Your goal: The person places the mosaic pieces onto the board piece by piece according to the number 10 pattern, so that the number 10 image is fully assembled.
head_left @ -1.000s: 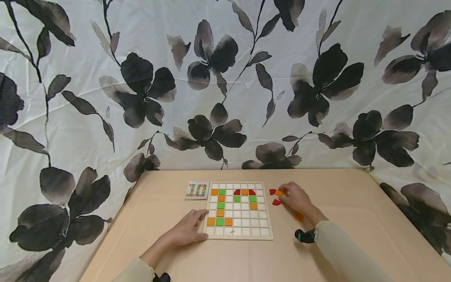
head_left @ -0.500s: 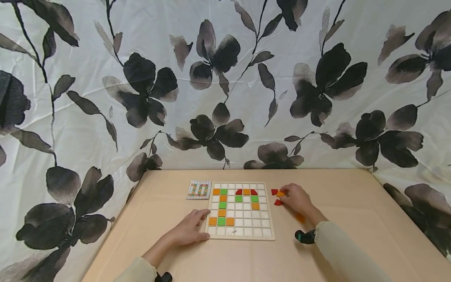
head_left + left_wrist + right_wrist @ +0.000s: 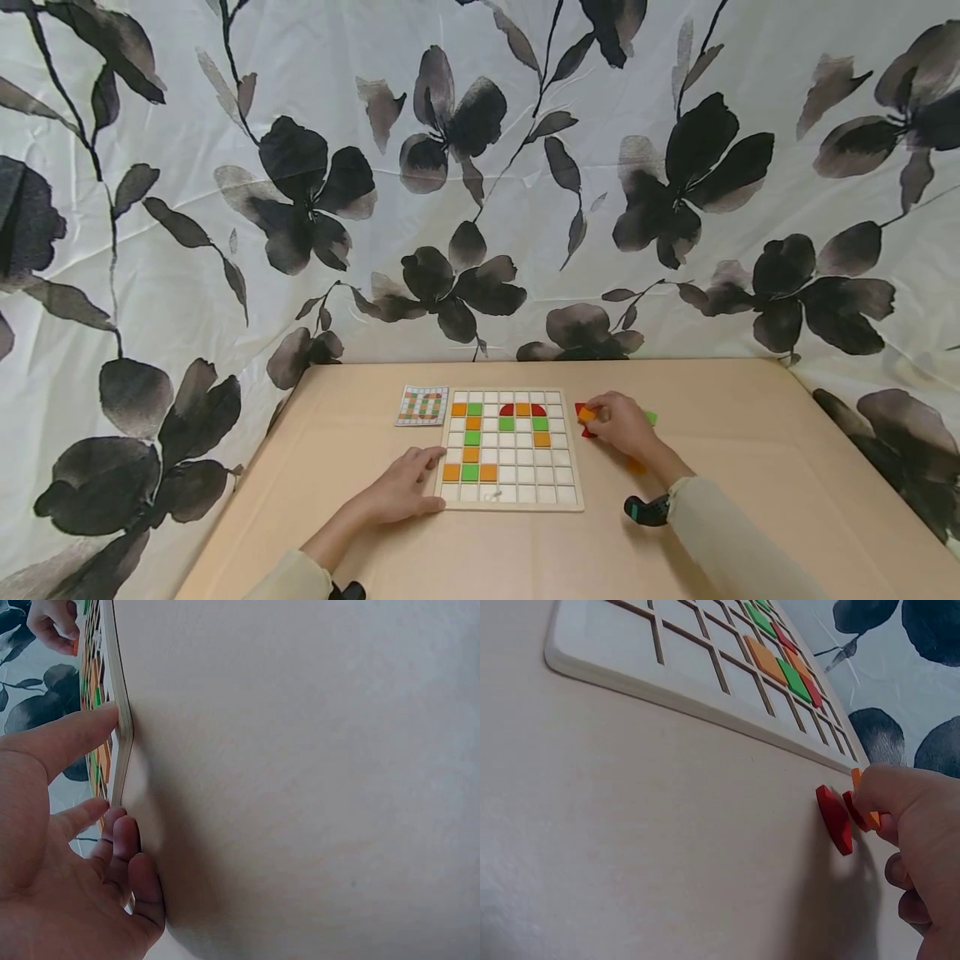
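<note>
Between thumb and fingertips my right hand (image 3: 626, 425) pinches an orange square tile (image 3: 587, 414), just off the right side of the wooden grid board (image 3: 510, 507). Right by the tile lie two red quarter-round pieces, the nearer red piece (image 3: 834, 819) plain in the right wrist view. My left hand (image 3: 401, 490) rests at the board's left side, thumb at the near corner and fingers spread along the edge. Orange and green squares fill the grid's left part. At its upper right are two red rounded pieces, among orange and green squares.
A small pattern card (image 3: 422, 406) with coloured squares lies against the board's upper left. A green tile (image 3: 651, 417) shows behind my right hand, and something orange (image 3: 636, 467) lies under that wrist. A flower-printed cloth (image 3: 450, 208) hangs behind the table.
My right hand has shifted slightly left with the orange tile, now over the red pieces. The green tile behind it has come into view. My left hand stays at the board.
</note>
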`<state>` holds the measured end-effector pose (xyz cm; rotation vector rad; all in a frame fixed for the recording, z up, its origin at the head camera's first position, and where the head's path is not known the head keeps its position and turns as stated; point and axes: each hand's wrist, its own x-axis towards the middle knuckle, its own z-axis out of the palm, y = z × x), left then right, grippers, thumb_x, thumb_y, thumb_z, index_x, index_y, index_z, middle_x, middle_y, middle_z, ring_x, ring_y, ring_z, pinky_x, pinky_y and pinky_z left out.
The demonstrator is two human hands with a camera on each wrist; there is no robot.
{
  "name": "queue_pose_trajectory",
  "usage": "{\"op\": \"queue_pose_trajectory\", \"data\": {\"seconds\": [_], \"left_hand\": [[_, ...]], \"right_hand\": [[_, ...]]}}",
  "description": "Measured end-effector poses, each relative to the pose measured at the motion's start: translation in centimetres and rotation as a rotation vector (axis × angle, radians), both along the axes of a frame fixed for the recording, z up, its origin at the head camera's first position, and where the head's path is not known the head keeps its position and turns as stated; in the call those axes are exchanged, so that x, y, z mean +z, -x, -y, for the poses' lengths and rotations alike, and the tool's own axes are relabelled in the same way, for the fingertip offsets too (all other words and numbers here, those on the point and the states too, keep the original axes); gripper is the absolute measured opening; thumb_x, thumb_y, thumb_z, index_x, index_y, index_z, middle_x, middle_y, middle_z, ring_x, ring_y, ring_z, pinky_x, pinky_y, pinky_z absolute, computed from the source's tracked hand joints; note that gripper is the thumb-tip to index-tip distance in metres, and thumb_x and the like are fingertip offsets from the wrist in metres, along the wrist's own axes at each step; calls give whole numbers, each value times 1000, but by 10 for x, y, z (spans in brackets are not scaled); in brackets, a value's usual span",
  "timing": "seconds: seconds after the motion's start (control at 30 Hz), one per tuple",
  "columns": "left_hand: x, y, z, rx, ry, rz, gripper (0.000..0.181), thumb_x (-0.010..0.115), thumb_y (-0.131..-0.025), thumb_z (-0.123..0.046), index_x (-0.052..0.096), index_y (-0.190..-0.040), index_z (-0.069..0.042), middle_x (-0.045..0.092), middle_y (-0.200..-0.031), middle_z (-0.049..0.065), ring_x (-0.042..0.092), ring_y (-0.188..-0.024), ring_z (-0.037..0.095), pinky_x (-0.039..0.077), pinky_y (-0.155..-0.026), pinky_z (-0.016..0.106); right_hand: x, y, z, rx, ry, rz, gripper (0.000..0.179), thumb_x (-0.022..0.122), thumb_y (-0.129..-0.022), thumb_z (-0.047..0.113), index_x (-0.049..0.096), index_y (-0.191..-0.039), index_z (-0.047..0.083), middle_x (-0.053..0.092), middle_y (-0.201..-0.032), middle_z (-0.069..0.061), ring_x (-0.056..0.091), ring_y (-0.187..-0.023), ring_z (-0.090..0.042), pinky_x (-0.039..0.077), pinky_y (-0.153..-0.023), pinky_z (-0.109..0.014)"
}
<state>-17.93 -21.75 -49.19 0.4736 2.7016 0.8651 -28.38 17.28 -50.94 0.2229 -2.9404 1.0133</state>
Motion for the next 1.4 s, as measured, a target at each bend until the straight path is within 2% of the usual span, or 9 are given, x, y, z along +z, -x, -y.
{"op": "queue_pose_trajectory", "data": {"seconds": [0.23, 0.43, 0.53, 0.7, 0.87, 1.03, 1.27, 1.4], "left_hand": [[-2, 1, 1, 3, -5, -2, 78, 74, -82, -35, 37, -147, -13, 46, -120, 4, 42, -109, 20, 37, -95, 47], [-3, 1, 1, 9, -3, 0, 78, 74, -82, -35, 37, -147, -14, 46, -119, 3, 41, -109, 20, 36, -95, 47], [-2, 0, 1, 10, -3, 4, 77, 74, -82, -35, 37, -147, -14, 46, -119, 3, 41, -108, 20, 37, -94, 46], [-2, 0, 1, 11, -5, 6, 77, 74, -82, -35, 37, -147, -14, 46, -119, 3, 41, -108, 20, 36, -93, 45], [-2, 0, 2, 15, -12, 12, 77, 74, -82, -35, 37, -147, -15, 46, -120, 3, 41, -109, 20, 36, -95, 47], [-2, 0, 2, 17, -10, 13, 78, 75, -82, -35, 37, -147, -14, 46, -120, 3, 41, -108, 20, 37, -94, 46], [-1, 1, 2, 10, -15, 1, 77, 75, -82, -34, 37, -147, -14, 46, -119, 3, 41, -109, 20, 37, -94, 46], [-1, 2, 2, 10, -16, 5, 77, 74, -82, -35, 37, -147, -14, 46, -120, 3, 41, -109, 20, 37, -94, 46]], "right_hand": [[-1, -5, 10, 54, 38, -30, 32, 76, -81, 22, 72, -110, 12, 64, -117, -7, 57, -109, -27, 46, -97, -47], [2, -10, 20, 103, 53, -60, 26, 75, -80, 17, 73, -105, 11, 65, -111, -5, 55, -89, -21, 47, -79, -34], [3, -12, 26, 116, 64, -51, 26, 75, -80, 15, 73, -105, 10, 65, -110, -6, 54, -85, -20, 46, -75, -31], [3, -14, 34, 133, 70, -36, 25, 74, -79, 15, 73, -105, 14, 65, -111, -3, 54, -90, -19, 46, -81, -34], [1, -16, 43, 163, 77, -59, 22, 78, -78, 19, 74, -100, 17, 66, -107, 0, 55, -94, -19, 47, -88, -40], [1, -17, 50, 191, 54, -63, 20, 79, -78, 21, 74, -98, 18, 65, -102, 2, 55, -91, -18, 46, -88, -40], [0, -16, 59, 210, 62, -74, 20, 79, -78, 19, 75, -97, 18, 67, -109, 0, 60, -107, -21, 46, -98, -45], [-1, -14, 65, 236, 42, -75, 21, 78, -79, 19, 74, -100, 18, 66, -108, 1, 59, -101, -18, 49, -95, -41]]}}
